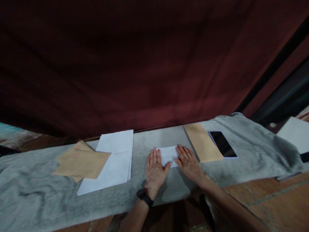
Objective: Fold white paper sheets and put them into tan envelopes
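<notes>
A small white sheet of paper, seemingly folded, lies flat on the grey cloth in front of me. My left hand rests palm down over its left side, fingers stretched out and pointing away. Over the right side lies my right hand, also flat with fingers extended. The two thumbs point toward each other near the paper's front edge. Both hands cover the sheet's ends, so only its middle shows. A black band is around my left wrist.
To the left, brown envelopes partly overlap a stack of white paper. On the right, more brown envelopes lie beside a dark-screened phone. Grey cloth covers the narrow surface; a dark red curtain hangs behind.
</notes>
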Available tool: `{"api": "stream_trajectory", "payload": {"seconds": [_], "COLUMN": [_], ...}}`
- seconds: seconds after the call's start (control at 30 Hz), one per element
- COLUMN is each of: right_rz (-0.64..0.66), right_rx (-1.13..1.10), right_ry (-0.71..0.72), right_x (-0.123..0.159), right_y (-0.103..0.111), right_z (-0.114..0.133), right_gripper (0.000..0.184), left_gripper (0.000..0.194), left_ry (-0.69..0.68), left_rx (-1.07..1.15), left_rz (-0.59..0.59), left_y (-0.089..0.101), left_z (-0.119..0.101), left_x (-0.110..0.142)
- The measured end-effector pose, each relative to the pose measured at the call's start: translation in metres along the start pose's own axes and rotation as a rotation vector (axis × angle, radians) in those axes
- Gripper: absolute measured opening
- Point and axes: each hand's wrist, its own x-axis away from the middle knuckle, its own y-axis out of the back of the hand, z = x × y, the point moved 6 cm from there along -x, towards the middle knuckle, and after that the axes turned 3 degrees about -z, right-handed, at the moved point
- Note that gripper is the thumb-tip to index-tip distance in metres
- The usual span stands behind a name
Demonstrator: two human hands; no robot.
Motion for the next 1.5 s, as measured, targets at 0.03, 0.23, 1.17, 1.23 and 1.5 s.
{"api": "stream_trajectory", "payload": {"seconds": [0.03,0.23,1.17,1.23,1.5], "right_rz": [0.002,0.023,0.093,0.101,0.133], "right_rx": [-0.007,-0.064,-0.060,-0.053,-0.149], "right_ry": [0.002,0.045,-0.011,-0.035,-0.009], "right_x": [0.000,0.008,-0.006,-0.010,-0.013], "right_y": [0.000,0.004,0.003,0.001,-0.001], "right_z": [0.000,0.001,0.001,0.000,-0.019], "right_gripper": [0.058,0.061,0.056,0.056,0.051], "left_gripper": [0.080,0.082,0.083,0.083,0.082], "left_ry": [0.002,0.000,-0.005,-0.005,-0.014], "left_rx": [0.000,0.016,0.006,0.004,0.011], "left_rz": [0.004,0.014,0.005,0.003,0.032], "left_y": [0.000,0.000,-0.001,-0.001,-0.001], "left_z": [0.000,0.000,0.000,0.000,0.002], "left_x": [0.000,0.000,-0.001,-0.001,-0.001]}}
